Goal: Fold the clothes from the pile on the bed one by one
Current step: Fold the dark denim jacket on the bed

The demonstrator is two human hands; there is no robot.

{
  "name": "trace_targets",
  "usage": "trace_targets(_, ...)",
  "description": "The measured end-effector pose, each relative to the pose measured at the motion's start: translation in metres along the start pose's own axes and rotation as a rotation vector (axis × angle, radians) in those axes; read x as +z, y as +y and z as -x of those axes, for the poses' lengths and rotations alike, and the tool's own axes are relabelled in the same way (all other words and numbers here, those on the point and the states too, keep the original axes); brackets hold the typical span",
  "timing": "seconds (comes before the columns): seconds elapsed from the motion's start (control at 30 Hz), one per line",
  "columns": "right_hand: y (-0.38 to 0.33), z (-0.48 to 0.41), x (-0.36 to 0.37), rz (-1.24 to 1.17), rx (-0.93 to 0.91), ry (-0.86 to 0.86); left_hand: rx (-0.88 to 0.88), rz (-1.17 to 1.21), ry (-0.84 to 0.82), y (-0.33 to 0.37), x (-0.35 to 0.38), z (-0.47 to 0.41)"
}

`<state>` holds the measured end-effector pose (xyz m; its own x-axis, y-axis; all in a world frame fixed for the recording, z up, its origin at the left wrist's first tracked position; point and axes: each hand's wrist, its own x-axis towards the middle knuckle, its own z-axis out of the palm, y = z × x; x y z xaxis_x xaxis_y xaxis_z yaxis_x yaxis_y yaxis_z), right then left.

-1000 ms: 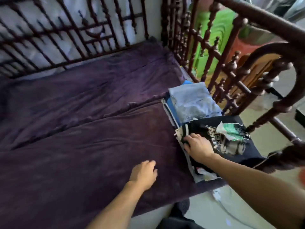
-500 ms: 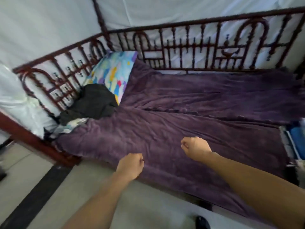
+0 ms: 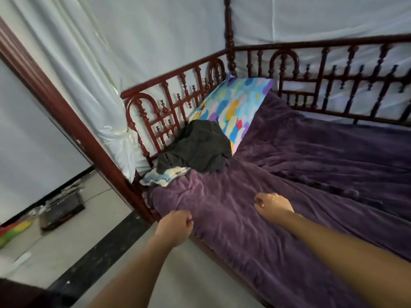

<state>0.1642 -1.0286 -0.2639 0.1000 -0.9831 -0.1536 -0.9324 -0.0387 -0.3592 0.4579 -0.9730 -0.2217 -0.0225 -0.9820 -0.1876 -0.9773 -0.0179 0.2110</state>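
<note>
A crumpled dark grey garment [image 3: 198, 147] lies in a heap at the head end of the bed, against the railing. A pale cloth with blue and yellow print [image 3: 165, 175] sticks out beneath it. Both my hands hover empty over the purple blanket [image 3: 300, 185], well short of the heap. My left hand [image 3: 175, 225] is near the bed's front edge with fingers loosely curled. My right hand [image 3: 272, 206] is further in, fingers also curled, holding nothing.
A colourful patterned pillow [image 3: 235, 107] leans on the red-brown wooden railing [image 3: 169, 107]. A thick bedpost [image 3: 66, 121] slants down at the left. White curtains hang behind. A dark box [image 3: 62, 208] and bright cloth [image 3: 13, 230] sit on the floor at left.
The view has swung left from the folded stack at the foot end to the heap at the head end. My right hand left the folded black shirt; both hands now point toward the heap.
</note>
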Motion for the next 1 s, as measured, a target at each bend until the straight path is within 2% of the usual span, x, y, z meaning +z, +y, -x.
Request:
trace_targets(0.3, -0.125, -0.160, 0.020, 0.008, -0.108, -0.098, -0.149, 0.008, 0.005, -0.118, -0.053, -0.101)
trace_targets(0.43, -0.175, -0.224, 0.045, 0.011, -0.114, -0.116, -0.157, 0.009, -0.030, -0.178, -0.060, -0.158)
trace_targets(0.6, -0.234, -0.311, 0.088, -0.041, -0.007, -0.105, -0.101, 0.011, -0.087, -0.260, -0.072, -0.253)
trace_targets(0.77, -0.278, -0.368, 0.118, -0.095, 0.146, -0.179, -0.012, -0.039, -0.156, -0.321, -0.086, -0.330)
trace_targets(1.0, -0.256, -0.449, 0.122, -0.147, 0.318, -0.160, 0.109, -0.007, -0.320, -0.334, -0.080, -0.439)
